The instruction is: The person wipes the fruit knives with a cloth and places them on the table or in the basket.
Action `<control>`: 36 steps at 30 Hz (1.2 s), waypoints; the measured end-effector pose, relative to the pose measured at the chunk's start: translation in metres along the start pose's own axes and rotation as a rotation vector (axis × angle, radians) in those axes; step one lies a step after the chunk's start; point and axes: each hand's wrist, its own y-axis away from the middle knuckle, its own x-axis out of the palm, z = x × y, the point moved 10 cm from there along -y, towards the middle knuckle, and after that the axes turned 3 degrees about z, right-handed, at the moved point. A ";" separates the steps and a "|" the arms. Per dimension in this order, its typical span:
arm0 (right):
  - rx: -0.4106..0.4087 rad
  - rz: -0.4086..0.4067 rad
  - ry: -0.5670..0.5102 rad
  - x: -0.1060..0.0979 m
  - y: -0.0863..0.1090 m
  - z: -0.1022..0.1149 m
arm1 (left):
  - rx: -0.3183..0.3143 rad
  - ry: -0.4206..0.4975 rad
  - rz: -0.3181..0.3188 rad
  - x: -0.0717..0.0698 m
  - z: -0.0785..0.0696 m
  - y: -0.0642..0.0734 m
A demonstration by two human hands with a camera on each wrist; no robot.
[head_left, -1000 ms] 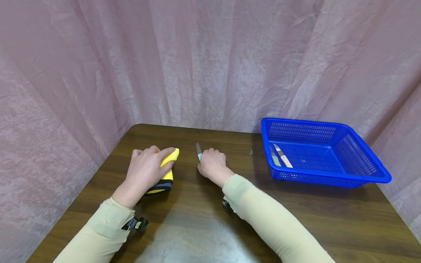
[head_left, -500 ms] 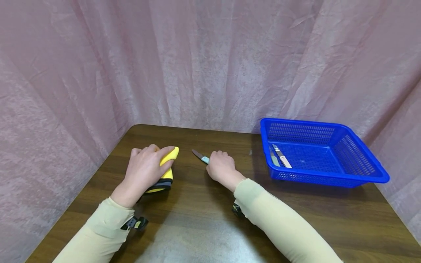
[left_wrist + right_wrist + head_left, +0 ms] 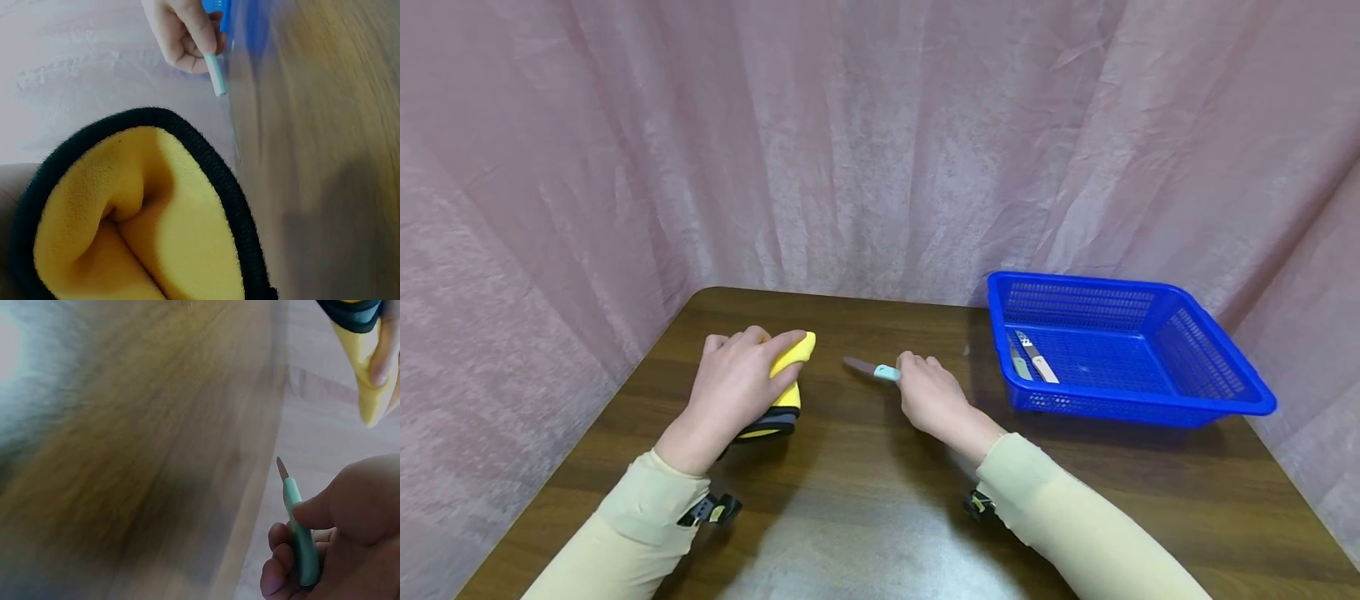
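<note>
My right hand (image 3: 931, 395) pinches the knife (image 3: 884, 372), blade (image 3: 859, 364) pointing left, short of the yellow cloth (image 3: 789, 360) my left hand (image 3: 732, 377) grips

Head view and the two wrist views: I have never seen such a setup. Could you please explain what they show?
There is no robot here: a person works bare-handed. The head view comes from a camera worn on the head, looking forward and down; each wrist view is taken from that wrist. The left hand holds a yellow cloth with dark edging; the right hand grips a knife by its blue-green handle. On the brown table stands a blue basket with two more knives inside.
</note>
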 end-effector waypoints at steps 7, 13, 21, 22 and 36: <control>-0.032 -0.061 -0.056 -0.019 0.021 -0.005 | 0.016 0.022 0.009 -0.003 -0.015 -0.005; -0.041 -0.098 -0.074 -0.035 0.039 -0.009 | 0.038 0.044 -0.001 -0.007 -0.030 -0.009; -0.105 -0.187 -0.076 -0.058 0.063 -0.012 | 0.075 0.077 -0.028 -0.013 -0.052 -0.013; -0.109 -0.191 -0.079 -0.060 0.065 -0.013 | 0.079 0.077 -0.032 -0.013 -0.054 -0.013; -0.127 -0.286 -0.113 -0.088 0.086 -0.027 | 0.115 0.101 -0.016 -0.014 -0.084 -0.023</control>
